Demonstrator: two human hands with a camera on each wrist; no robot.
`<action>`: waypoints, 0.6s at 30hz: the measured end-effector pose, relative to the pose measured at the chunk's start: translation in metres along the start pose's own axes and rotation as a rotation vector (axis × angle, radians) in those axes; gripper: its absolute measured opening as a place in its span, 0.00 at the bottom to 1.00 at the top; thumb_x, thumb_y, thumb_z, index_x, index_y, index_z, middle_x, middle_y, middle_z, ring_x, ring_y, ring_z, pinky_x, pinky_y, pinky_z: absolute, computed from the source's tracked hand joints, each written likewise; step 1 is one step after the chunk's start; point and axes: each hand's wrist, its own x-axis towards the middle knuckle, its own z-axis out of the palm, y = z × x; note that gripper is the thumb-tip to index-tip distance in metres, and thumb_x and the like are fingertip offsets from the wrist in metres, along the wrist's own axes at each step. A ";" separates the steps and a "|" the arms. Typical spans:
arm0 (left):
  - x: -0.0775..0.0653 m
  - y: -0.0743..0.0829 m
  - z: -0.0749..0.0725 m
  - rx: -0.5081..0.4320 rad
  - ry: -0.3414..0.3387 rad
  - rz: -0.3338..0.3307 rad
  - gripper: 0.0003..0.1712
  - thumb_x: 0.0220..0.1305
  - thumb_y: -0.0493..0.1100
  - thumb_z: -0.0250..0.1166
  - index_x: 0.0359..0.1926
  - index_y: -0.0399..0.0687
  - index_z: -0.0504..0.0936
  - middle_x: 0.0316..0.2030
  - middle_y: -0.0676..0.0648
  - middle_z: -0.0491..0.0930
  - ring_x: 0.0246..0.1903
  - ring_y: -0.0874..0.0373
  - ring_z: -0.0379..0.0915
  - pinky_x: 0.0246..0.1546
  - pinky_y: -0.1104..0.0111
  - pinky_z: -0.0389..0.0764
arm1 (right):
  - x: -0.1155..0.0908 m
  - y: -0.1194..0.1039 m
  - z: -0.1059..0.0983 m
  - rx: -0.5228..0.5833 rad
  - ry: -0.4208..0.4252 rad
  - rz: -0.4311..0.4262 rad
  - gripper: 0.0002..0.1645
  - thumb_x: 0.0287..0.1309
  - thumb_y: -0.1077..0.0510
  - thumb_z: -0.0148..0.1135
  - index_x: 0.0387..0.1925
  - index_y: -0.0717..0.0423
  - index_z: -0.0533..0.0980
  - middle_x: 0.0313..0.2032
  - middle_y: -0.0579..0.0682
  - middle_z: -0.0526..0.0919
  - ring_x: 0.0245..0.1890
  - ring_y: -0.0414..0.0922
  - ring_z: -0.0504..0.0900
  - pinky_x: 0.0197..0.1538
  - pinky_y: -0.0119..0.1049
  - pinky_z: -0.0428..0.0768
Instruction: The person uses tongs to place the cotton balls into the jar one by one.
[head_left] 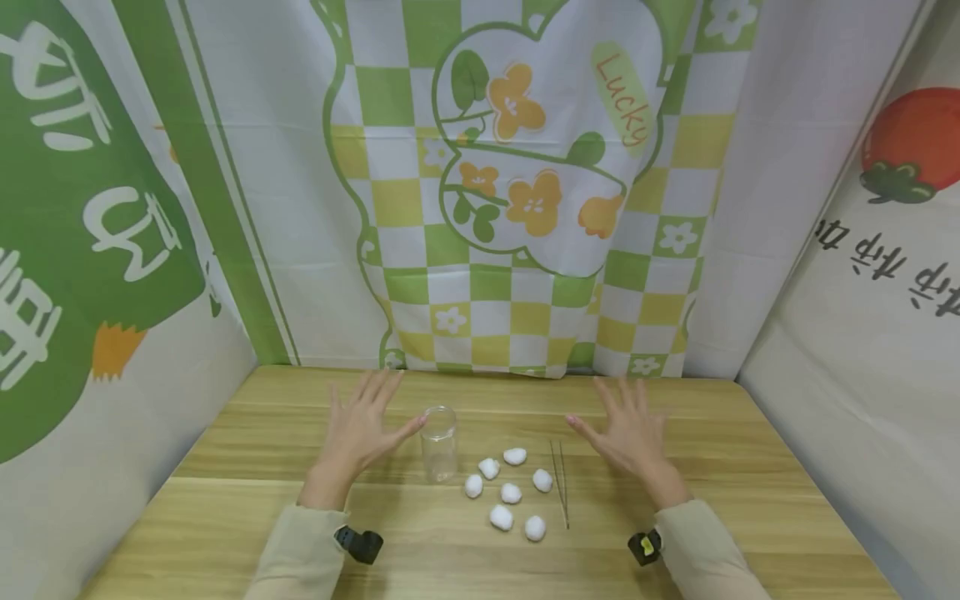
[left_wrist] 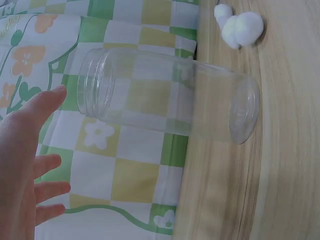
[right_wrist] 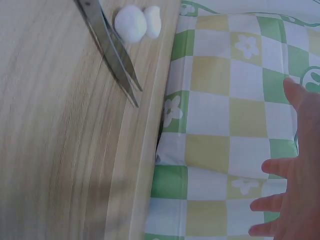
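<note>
Between my hands stands a clear, open-topped plastic jar (head_left: 440, 450), upright on the table; in the left wrist view the same jar (left_wrist: 150, 95) shows a threaded neck. Several white cotton balls (head_left: 511, 493) lie loosely grouped to its right. Beside them rests a pair of metal tweezers (head_left: 562, 487), its tips pointing away from me. My left hand (head_left: 362, 427) is spread with straight fingers, its thumb near the jar's rim and holding nothing. On the other side my right hand (head_left: 626, 429), likewise spread and holding nothing, is nearest the tweezers (right_wrist: 111, 50).
The wooden table (head_left: 225, 467) has its far edge against a hanging checkered cloth (head_left: 525, 325). Printed cloths also hang at the left and right sides. Each wrist wears a small black camera (head_left: 362, 546).
</note>
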 end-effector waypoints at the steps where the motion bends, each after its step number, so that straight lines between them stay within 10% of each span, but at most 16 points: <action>1: -0.001 0.001 0.000 -0.009 0.000 0.004 0.48 0.60 0.71 0.54 0.74 0.54 0.56 0.73 0.41 0.58 0.73 0.39 0.53 0.69 0.28 0.44 | 0.000 0.000 0.001 0.010 -0.002 -0.006 0.51 0.59 0.25 0.47 0.73 0.50 0.54 0.74 0.66 0.49 0.74 0.71 0.47 0.63 0.82 0.50; 7: -0.004 0.003 0.003 -0.061 0.010 0.018 0.43 0.62 0.68 0.55 0.71 0.51 0.62 0.68 0.38 0.67 0.69 0.40 0.62 0.70 0.33 0.53 | -0.004 -0.004 0.003 0.080 0.002 -0.056 0.45 0.63 0.32 0.51 0.70 0.58 0.60 0.67 0.70 0.65 0.66 0.70 0.64 0.60 0.72 0.70; 18: -0.012 0.010 0.013 -0.240 0.036 0.041 0.36 0.64 0.60 0.60 0.66 0.44 0.70 0.64 0.37 0.73 0.64 0.38 0.69 0.66 0.45 0.70 | -0.009 -0.007 0.009 0.256 -0.045 -0.020 0.41 0.62 0.41 0.59 0.66 0.64 0.64 0.61 0.71 0.71 0.61 0.68 0.71 0.62 0.64 0.74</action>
